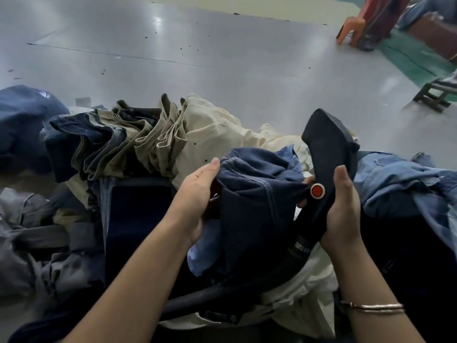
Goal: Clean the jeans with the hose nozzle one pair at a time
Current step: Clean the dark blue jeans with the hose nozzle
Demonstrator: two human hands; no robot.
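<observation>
Dark jeans [249,194] bunched between both grips, left hand [197,194] clutching them, right hand [342,209] wrapping the nozzle [329,154]

Left hand [197,191] gripping dark jeans [249,206], right hand [342,211] around hose nozzle [326,154].

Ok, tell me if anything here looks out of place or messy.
Nothing looks damaged. The left hand holds dark blue jeans; the right hand grips the hose nozzle. The oddity: dark specks scattered across the grey table, and loose light blue jeans heaped beside the folded stack.
</observation>
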